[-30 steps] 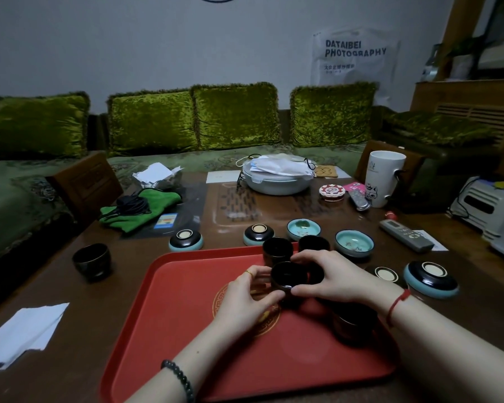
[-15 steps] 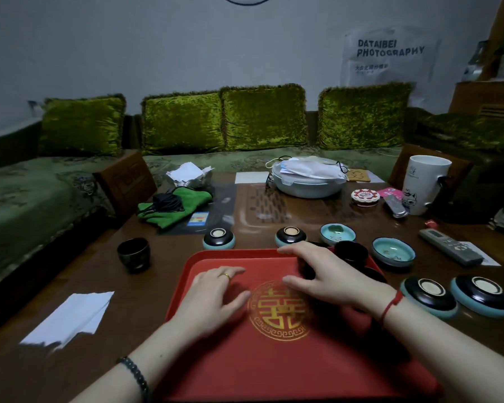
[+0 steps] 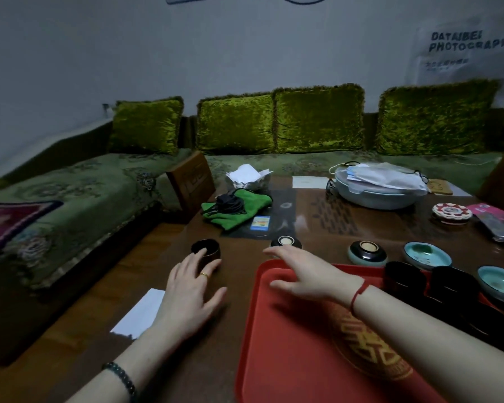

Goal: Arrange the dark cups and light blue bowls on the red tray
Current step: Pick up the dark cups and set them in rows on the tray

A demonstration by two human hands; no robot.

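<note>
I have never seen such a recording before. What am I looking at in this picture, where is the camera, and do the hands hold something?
There is no machine here: a person works with two bare hands. The one camera sits on the person's head and looks forward and down, so both arms enter from below.

On the wooden table lies a red tray. Dark cups already stand at its far right side. Light blue bowls, some turned upside down, wait on the table behind the tray.

The left hand reaches to one dark cup standing alone on the table; its fingertips are at the cup, not yet closed on it. The right hand hovers open over the tray's far corner. Neither hand holds anything.
</note>
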